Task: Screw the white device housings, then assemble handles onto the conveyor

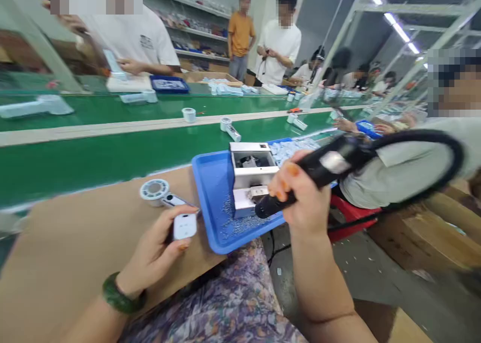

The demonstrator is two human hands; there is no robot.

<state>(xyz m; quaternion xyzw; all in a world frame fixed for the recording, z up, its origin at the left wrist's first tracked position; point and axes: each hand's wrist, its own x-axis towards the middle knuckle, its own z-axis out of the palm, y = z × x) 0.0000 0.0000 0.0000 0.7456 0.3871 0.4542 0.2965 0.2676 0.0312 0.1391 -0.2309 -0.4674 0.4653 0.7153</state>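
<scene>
Left hand [154,253] holds white piece [185,227] beside tray edge [205,205].

A brown table [82,253] is filling the near left, and a green belt [93,155] is running along beyond its far edge, a pale strip [150,126] dividing the green lengthwise. Past the belt's far edge, loaded shelves [203,33] are lining the back, beside a pale wall [262,17] and a darker grey wall [319,12]. Tube lights [401,32] are glowing overhead near a pale metal frame [421,8]. Off the table's right edge, grey floor [349,263] is showing, a red seat [353,228] is standing, and cardboard boxes [421,248] are lying farther right.
</scene>
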